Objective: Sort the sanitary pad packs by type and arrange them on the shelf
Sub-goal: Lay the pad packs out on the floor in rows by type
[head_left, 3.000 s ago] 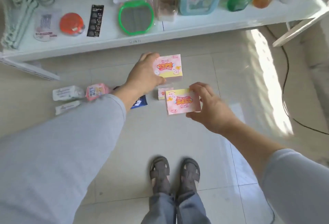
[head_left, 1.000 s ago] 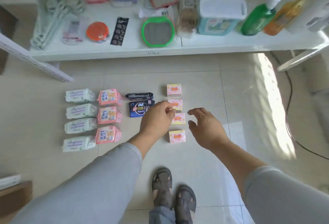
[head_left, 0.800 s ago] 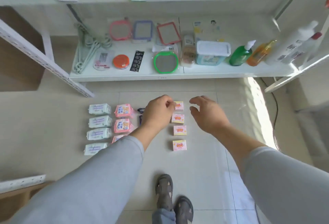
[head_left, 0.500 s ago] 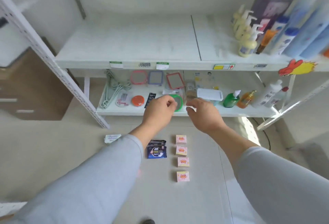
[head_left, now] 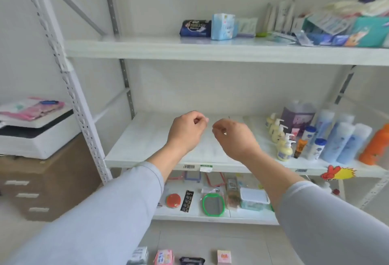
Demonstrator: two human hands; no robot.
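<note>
My left hand (head_left: 186,131) and my right hand (head_left: 233,138) hover side by side in front of the middle shelf (head_left: 151,140), fingers loosely curled and holding nothing. On the floor at the bottom edge lie a white pad pack (head_left: 139,256), a pink pad pack (head_left: 164,257), a dark pad pack (head_left: 192,260) and a small pink-and-yellow box (head_left: 224,256). A dark blue pad pack (head_left: 195,28) and a light blue pack (head_left: 223,26) rest on the upper shelf (head_left: 134,48).
Lotion and shampoo bottles (head_left: 315,136) crowd the middle shelf's right end. The bottom shelf holds a green-rimmed mirror (head_left: 213,204), a lidded tub (head_left: 254,199) and small items. A white printer (head_left: 31,136) sits on a brown cabinet at the left. Mixed packets fill the upper shelf's right side.
The view has swung up from the floor rows to the shelves. Both hands let go of the pink boxes, now lying on the floor, and rose to middle-shelf height.
</note>
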